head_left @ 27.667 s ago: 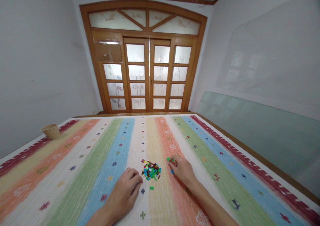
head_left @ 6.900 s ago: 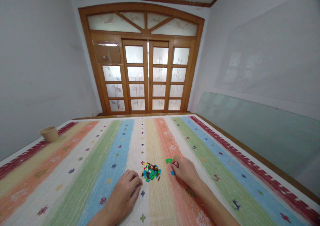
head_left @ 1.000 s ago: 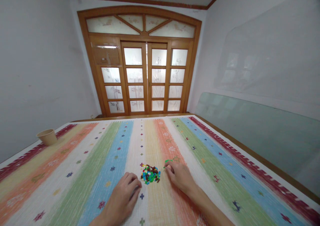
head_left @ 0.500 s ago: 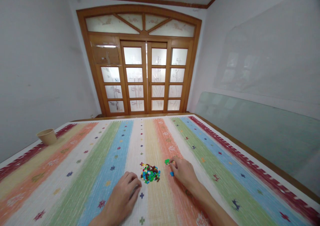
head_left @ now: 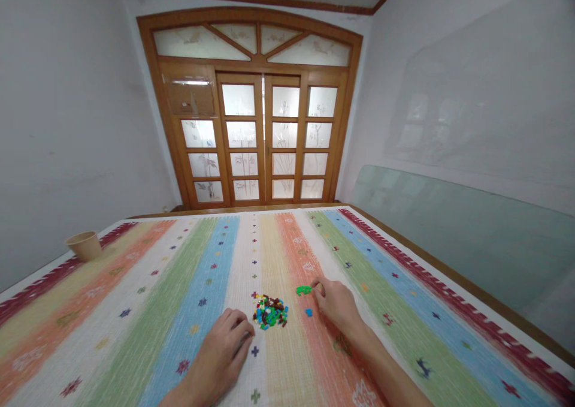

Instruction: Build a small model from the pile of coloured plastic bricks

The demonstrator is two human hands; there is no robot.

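- While the small green brick assembly [head_left: 303, 290] lies flat on the striped woven cloth [head_left: 148, 341], its long axis runs roughly sideways across the view, tilted very slightly, with one end toward the right hand [head_left: 336, 306].
- That assembly sits just right of the heap of small plastic bricks [head_left: 269, 312], well clear of it; the heap mixes green, blue, yellow, red and dark brown pieces.
- The right grip is narrow: the fingertips [head_left: 317, 287] bunch downward at the assembly's right end, just beside it or touching it; I cannot tell which, and no pinch on it shows.
- A single blue brick [head_left: 308, 313] lies just below the assembly, near the right hand's fingers, apart from the heap.
- The right forearm comes in from the lower right, with the wrist low and the hand angled up and left.
- The left hand [head_left: 219, 346] rests palm down just left of the heap, its fingers curled over; I cannot tell whether that grip holds anything, as a dark patch under the fingers stays unclear.
- A paper cup [head_left: 84, 246] stands far off on the cloth's left side.
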